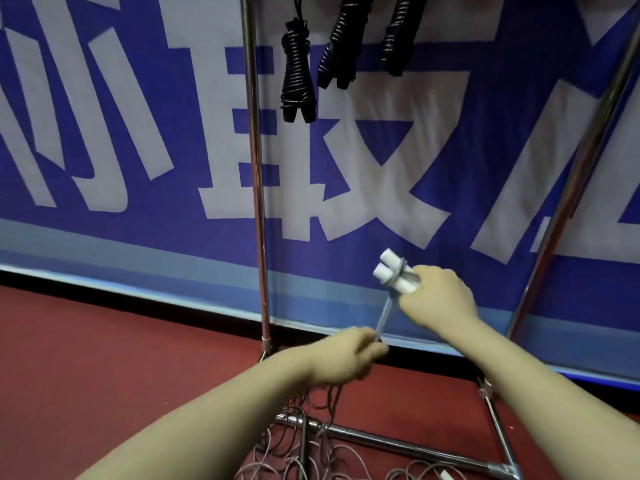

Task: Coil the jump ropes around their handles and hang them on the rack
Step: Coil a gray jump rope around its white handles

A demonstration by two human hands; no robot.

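My right hand (438, 297) grips two white jump-rope handles (393, 270) held side by side, with a turn of thin grey rope around them. The rope (384, 315) runs taut down to my left hand (346, 355), which pinches it lower left. Below my left hand the rope falls in loose strands to the floor. Three black jump ropes, coiled around their handles, hang at the top: one at the left (297, 74), one in the middle (341, 43), one at the right (398, 32).
The chrome rack has an upright post (254, 168) at the left, a slanted post (581, 168) at the right and base bars (398, 445) on the red floor. Tangled thin ropes (304, 455) lie over the base. A blue and white banner (104, 133) hangs behind.
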